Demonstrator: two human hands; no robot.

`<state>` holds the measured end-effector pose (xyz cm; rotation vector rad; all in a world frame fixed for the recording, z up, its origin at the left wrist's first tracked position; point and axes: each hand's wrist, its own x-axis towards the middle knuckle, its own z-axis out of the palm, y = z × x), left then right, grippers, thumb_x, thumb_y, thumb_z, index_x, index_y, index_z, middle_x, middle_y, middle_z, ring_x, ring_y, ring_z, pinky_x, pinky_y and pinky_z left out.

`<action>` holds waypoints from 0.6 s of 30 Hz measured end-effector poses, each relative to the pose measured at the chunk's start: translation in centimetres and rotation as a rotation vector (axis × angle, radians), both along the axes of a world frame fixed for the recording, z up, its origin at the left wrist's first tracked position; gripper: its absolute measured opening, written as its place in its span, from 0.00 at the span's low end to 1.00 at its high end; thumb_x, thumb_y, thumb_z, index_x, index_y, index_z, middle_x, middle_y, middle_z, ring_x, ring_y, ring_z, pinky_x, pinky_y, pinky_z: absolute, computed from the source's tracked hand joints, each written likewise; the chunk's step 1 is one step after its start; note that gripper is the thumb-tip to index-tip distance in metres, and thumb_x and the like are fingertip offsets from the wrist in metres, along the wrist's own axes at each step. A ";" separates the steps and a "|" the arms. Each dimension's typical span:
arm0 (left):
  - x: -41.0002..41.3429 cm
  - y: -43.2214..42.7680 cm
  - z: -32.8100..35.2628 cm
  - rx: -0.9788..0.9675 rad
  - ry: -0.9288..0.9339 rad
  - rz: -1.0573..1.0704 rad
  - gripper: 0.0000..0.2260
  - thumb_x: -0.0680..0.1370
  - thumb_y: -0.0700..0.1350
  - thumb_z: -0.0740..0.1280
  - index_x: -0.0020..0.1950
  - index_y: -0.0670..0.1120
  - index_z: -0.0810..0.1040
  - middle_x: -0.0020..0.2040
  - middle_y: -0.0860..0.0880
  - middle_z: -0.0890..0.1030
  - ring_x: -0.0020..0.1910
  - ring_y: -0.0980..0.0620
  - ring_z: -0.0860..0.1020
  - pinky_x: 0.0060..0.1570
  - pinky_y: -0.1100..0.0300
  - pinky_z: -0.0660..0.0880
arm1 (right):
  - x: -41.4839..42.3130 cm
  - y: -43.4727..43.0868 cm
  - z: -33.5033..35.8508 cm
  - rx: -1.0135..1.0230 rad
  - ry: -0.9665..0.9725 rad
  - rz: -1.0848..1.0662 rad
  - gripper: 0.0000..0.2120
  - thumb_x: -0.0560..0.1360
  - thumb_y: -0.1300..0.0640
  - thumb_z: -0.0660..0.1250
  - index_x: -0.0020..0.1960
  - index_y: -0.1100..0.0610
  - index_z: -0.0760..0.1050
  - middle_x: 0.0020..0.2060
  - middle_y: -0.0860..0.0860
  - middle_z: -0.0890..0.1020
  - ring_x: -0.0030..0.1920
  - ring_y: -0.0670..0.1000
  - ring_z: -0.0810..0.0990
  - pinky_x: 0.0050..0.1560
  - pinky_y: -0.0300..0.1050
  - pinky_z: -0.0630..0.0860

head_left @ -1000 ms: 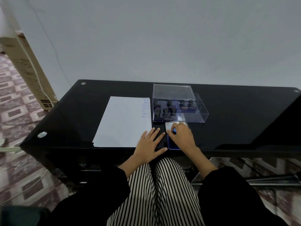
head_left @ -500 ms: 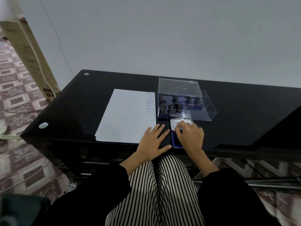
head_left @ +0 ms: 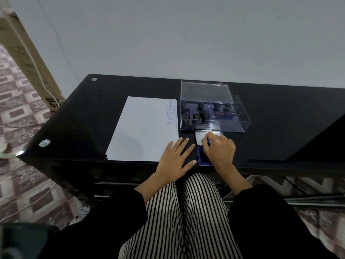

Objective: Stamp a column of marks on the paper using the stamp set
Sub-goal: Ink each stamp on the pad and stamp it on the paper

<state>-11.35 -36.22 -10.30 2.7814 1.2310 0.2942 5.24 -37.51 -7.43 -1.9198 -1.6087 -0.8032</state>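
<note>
On the open ink pad (head_left: 202,158), near table (head_left: 280,128) edge: right hand (head_left: 219,150) curled round a stamp (head_left: 209,141), mostly hidden; left hand (head_left: 175,159) flat, fingers spread, on corner of paper (head_left: 143,131); column of marks (head_left: 171,113) lies forward-left, running away.

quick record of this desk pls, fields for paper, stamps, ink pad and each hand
paper: white, on black table, blue marks in a column along its right edge
stamp box: clear, open, dark-handled stamps inside
ink pad: open, blue, right of paper
left hand: flat, fingers spread, at paper's near right corner
right hand: over ink pad, pinching a small blue item
</note>
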 end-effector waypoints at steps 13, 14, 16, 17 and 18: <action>0.1 -0.1 -0.1 0.007 0.006 0.004 0.35 0.74 0.65 0.33 0.77 0.52 0.51 0.78 0.48 0.52 0.77 0.49 0.47 0.74 0.51 0.43 | -0.2 0.0 -0.4 0.036 0.031 -0.031 0.16 0.71 0.56 0.56 0.26 0.56 0.70 0.15 0.49 0.67 0.17 0.48 0.60 0.22 0.35 0.54; 0.1 -0.1 -0.1 0.009 0.005 0.004 0.35 0.74 0.65 0.33 0.77 0.52 0.52 0.78 0.48 0.52 0.77 0.49 0.48 0.74 0.50 0.43 | -0.1 0.4 -0.4 0.018 0.036 -0.039 0.16 0.71 0.55 0.56 0.26 0.56 0.71 0.15 0.49 0.68 0.16 0.48 0.63 0.22 0.35 0.54; 0.1 -0.1 -0.2 0.016 0.007 0.003 0.34 0.75 0.65 0.35 0.77 0.52 0.52 0.78 0.47 0.52 0.77 0.49 0.48 0.74 0.50 0.43 | 0.1 1.0 -0.3 -0.013 0.046 -0.040 0.16 0.70 0.55 0.57 0.26 0.56 0.72 0.15 0.49 0.68 0.15 0.49 0.66 0.20 0.36 0.57; 0.1 -0.1 -0.2 0.018 0.006 0.002 0.33 0.76 0.64 0.36 0.77 0.52 0.52 0.78 0.47 0.53 0.77 0.49 0.48 0.74 0.50 0.44 | 0.2 1.2 -0.4 -0.022 0.053 -0.032 0.15 0.70 0.56 0.59 0.26 0.56 0.72 0.15 0.49 0.69 0.15 0.49 0.66 0.19 0.36 0.59; 0.0 0.0 -0.3 0.021 0.003 0.002 0.33 0.76 0.64 0.37 0.77 0.51 0.53 0.77 0.47 0.53 0.77 0.49 0.49 0.74 0.50 0.44 | 0.2 1.3 -0.4 -0.029 0.061 -0.020 0.13 0.69 0.57 0.61 0.27 0.57 0.73 0.15 0.49 0.69 0.15 0.49 0.67 0.19 0.36 0.61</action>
